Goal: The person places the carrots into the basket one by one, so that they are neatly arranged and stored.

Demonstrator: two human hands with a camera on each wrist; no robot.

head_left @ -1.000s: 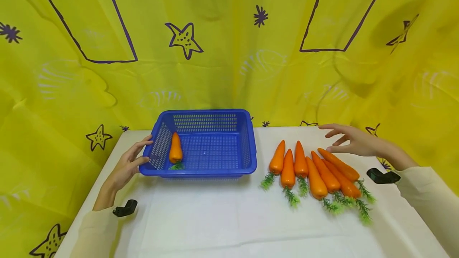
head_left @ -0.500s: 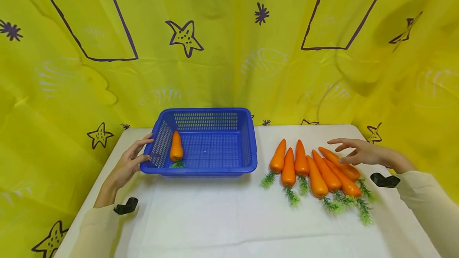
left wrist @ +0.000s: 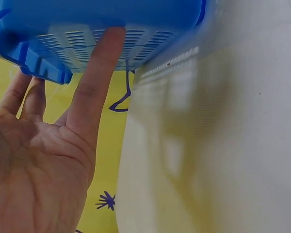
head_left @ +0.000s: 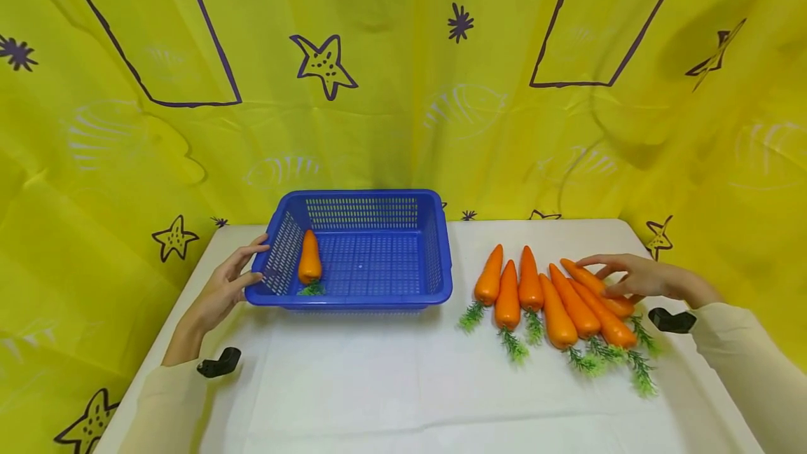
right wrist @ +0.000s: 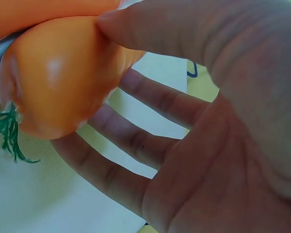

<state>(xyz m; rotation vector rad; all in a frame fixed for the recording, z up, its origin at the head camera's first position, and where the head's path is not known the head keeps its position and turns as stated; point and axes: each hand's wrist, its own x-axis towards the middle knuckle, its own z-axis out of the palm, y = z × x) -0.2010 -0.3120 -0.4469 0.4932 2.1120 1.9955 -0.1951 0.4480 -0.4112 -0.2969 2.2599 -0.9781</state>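
At the left, my left hand rests against the left rim of a blue plastic basket, fingers and thumb extended and tips touching it. In the left wrist view the thumb lies straight against the basket's wall. One carrot with a leafy green top lies inside, by the left wall. Over on the right, my right hand grips the outermost carrot of a group. The right wrist view has the thumb on one side of this carrot and curled fingers on the other.
Several more orange carrots lie side by side on the white-covered table, green tops toward the front. Some overlap at the right. A yellow patterned curtain hangs behind the table and at both sides.
My right hand has come down and slightly rightward from above the carrots, and its fingers have closed round the outermost one. The left hand and the basket stay in place.
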